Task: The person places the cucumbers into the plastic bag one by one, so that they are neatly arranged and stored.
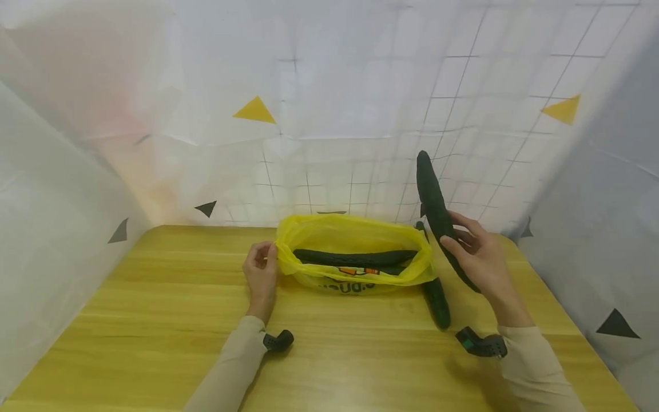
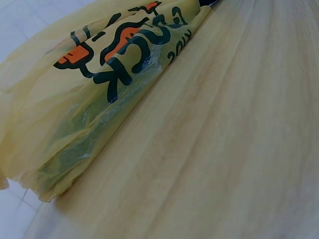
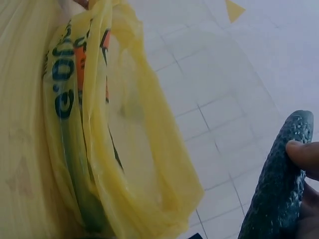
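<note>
From the left, we see the left hand, thumb and fingers pinching the left rim of an open, yellow, translucent plastic bag on the wood-grained table. Inside it we see a long, dark-green cucumber lying lengthwise. At the bag's right end, another slender, dark-green cucumber lies on the table. Farther right, we find a bumpy, dark-green cucumber raised and tilted, clasped between the right hand's thumb and fingers.
</note>
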`<control>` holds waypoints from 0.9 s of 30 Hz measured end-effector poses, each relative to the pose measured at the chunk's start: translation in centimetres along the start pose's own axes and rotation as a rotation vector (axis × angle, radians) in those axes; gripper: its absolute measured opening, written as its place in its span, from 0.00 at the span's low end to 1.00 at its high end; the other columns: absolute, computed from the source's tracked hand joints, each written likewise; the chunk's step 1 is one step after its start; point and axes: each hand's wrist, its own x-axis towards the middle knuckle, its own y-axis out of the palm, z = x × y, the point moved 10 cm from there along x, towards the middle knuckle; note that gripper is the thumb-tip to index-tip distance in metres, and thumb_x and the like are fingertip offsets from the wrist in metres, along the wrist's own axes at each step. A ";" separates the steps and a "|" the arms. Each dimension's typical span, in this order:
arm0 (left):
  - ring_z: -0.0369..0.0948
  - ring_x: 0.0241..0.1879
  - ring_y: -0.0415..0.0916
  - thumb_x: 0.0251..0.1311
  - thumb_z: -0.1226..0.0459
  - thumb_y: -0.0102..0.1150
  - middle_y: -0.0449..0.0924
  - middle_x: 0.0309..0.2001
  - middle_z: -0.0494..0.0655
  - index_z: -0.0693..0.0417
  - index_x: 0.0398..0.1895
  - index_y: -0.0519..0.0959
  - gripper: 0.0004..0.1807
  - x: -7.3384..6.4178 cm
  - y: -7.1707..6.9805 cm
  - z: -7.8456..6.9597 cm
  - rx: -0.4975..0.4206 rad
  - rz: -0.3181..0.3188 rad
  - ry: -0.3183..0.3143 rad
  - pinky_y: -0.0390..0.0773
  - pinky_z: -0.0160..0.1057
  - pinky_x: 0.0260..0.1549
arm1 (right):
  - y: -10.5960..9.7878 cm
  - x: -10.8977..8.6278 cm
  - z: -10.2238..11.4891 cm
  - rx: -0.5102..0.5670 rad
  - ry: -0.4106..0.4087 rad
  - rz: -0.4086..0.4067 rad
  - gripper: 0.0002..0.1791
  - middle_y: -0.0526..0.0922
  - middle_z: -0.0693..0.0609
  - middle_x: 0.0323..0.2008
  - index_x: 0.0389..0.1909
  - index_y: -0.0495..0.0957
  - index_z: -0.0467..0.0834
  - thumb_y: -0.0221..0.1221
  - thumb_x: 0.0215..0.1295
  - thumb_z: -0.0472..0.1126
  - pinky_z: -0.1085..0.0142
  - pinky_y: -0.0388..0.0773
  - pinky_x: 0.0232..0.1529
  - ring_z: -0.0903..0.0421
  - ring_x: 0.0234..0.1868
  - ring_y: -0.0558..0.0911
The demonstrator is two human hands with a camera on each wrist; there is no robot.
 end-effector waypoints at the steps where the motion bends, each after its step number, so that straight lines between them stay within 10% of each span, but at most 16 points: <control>1: 0.35 0.35 0.73 0.63 0.65 0.57 0.77 0.36 0.47 0.67 0.41 0.77 0.12 0.0 -0.1 0.1 0.004 -0.002 -0.003 0.72 0.26 0.31 | 0.3 0.1 0.2 0.020 -0.010 0.012 0.29 0.68 0.52 0.65 0.67 0.64 0.51 0.57 0.65 0.38 0.84 0.70 0.48 0.76 0.52 0.74; 16: 0.35 0.36 0.73 0.63 0.64 0.57 0.77 0.36 0.42 0.66 0.43 0.77 0.12 0.1 0.0 0.4 -0.003 0.004 -0.025 0.73 0.27 0.32 | 3.0 2.8 3.5 0.340 -0.090 0.059 0.30 0.69 0.50 0.58 0.68 0.63 0.45 0.56 0.65 0.31 0.77 0.76 0.47 0.65 0.54 0.78; 27: 0.33 0.34 0.74 0.63 0.64 0.57 0.77 0.35 0.45 0.67 0.42 0.77 0.13 0.1 0.1 0.4 -0.016 0.011 -0.026 0.73 0.27 0.32 | 4.9 4.2 5.0 0.364 -0.149 0.039 0.30 0.70 0.48 0.58 0.67 0.63 0.45 0.56 0.64 0.31 0.76 0.75 0.49 0.64 0.55 0.78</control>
